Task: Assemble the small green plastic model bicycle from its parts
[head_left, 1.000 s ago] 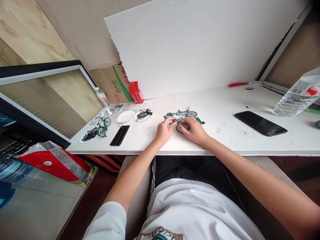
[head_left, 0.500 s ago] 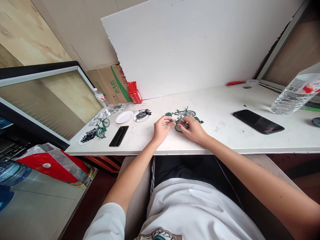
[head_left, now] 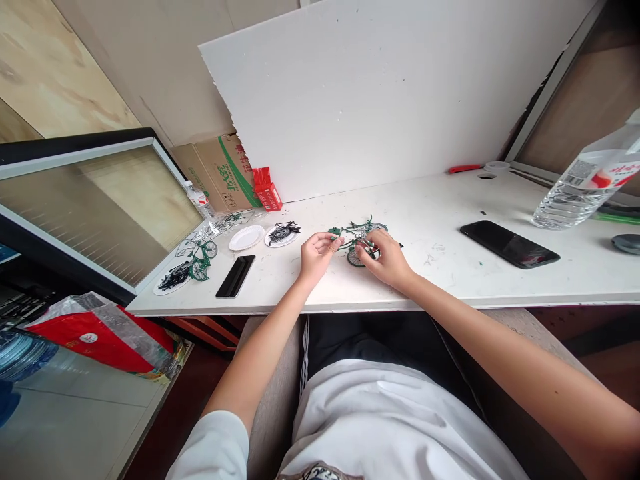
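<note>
A small green model bicycle (head_left: 361,235) lies on the white table (head_left: 450,280) in front of me, only partly put together. My left hand (head_left: 316,255) pinches a small part at the bicycle's left end. At the middle of the frame, beside a wheel, my right hand (head_left: 384,259) grips the bicycle with its fingertips. Both hands hover just above the tabletop. The parts under my fingers are too small to make out.
To the left lie a black tray (head_left: 235,276), an empty paper plate (head_left: 247,237), a plate of black parts (head_left: 283,234) and a finished green bicycle (head_left: 199,259). A black phone (head_left: 509,245) and a water bottle (head_left: 580,190) sit at the right. A white board (head_left: 380,100) stands behind.
My left hand has drawn slightly left and lifted with its small part. The right hand stays on the bicycle. The view shifted a little.
</note>
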`<state>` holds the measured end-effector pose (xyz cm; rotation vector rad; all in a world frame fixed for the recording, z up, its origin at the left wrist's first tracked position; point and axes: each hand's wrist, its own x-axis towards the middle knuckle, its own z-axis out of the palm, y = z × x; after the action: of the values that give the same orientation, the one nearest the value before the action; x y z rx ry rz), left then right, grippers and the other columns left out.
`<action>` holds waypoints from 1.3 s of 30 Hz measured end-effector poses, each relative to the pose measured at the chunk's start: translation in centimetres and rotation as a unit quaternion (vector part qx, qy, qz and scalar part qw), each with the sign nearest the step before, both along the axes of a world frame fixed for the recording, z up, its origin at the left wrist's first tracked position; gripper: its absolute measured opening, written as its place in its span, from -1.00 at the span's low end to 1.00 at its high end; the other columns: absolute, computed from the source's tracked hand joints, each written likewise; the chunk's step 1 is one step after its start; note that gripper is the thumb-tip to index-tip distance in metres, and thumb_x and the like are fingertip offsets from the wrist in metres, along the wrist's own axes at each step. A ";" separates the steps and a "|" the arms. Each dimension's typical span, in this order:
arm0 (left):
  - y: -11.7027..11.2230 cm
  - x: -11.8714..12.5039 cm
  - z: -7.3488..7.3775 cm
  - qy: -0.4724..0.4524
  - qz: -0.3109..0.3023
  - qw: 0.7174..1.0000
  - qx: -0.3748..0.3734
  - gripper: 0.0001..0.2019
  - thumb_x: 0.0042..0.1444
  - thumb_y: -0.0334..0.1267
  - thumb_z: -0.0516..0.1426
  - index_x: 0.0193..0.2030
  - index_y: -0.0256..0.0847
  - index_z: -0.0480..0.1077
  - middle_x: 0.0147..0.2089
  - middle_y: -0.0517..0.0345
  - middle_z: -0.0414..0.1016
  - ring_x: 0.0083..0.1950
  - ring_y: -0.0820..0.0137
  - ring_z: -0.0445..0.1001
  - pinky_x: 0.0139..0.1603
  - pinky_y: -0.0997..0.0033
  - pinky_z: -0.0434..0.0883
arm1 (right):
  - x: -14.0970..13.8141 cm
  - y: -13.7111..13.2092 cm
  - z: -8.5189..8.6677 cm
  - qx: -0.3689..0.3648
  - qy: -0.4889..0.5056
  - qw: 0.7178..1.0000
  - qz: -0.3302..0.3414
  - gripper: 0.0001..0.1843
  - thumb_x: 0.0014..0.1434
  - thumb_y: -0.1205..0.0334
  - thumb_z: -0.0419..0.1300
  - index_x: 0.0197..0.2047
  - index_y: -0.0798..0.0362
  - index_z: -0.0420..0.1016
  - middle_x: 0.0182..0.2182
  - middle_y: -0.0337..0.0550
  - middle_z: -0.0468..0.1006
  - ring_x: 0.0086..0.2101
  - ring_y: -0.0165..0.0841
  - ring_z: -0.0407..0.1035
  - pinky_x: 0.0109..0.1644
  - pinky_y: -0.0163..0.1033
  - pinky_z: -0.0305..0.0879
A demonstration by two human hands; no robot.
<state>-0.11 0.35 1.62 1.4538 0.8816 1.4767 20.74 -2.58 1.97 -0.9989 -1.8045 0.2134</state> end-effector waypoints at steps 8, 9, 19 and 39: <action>0.1 -0.2 0.0 -0.009 -0.007 1.000 0.009 -0.47 0.05 0.15 0.54 -0.10 -0.22 0.56 0.03 -0.18 0.77 0.06 0.16 0.76 0.20 0.12 0.64 | 0.2 0.0 0.0 0.022 0.031 0.999 -0.026 -0.70 0.44 -0.02 0.20 -0.28 -0.11 0.27 -0.34 -0.09 0.49 -0.25 -0.10 0.37 -0.09 0.04 0.33; 0.1 -0.3 -0.1 -0.006 -0.007 1.000 0.007 -0.47 0.05 0.15 0.54 -0.09 -0.21 0.56 0.04 -0.18 0.77 0.07 0.16 0.76 0.21 0.11 0.63 | 0.2 0.0 0.0 0.017 0.031 0.999 -0.024 -0.69 0.44 -0.02 0.20 -0.29 -0.11 0.26 -0.34 -0.09 0.50 -0.25 -0.11 0.37 -0.10 0.04 0.33; 0.4 -0.4 -0.3 0.052 0.012 0.998 0.030 -0.55 0.11 0.12 0.50 -0.11 -0.20 0.63 0.02 -0.12 0.74 0.08 0.19 0.69 0.19 0.16 0.58 | 0.1 0.2 -0.1 -0.030 0.010 0.999 0.021 -0.64 0.48 -0.06 0.17 -0.31 -0.10 0.24 -0.35 -0.10 0.51 -0.27 -0.12 0.37 -0.16 -0.01 0.30; -1.5 0.7 1.0 -0.039 -0.072 0.996 -0.041 -0.54 -0.11 -0.04 0.63 -0.18 -0.23 0.67 -0.01 -0.08 0.78 0.08 0.15 0.73 0.26 0.05 0.60 | 0.2 -0.1 -0.2 0.017 0.002 0.998 0.065 -0.63 0.61 -0.08 0.06 -0.24 -0.09 0.31 -0.31 -0.11 0.48 -0.20 -0.12 0.35 -0.03 0.03 0.29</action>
<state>0.58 -1.19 2.64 1.3616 0.7654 1.3659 20.90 -2.66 1.76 -0.8578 -1.8658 0.2637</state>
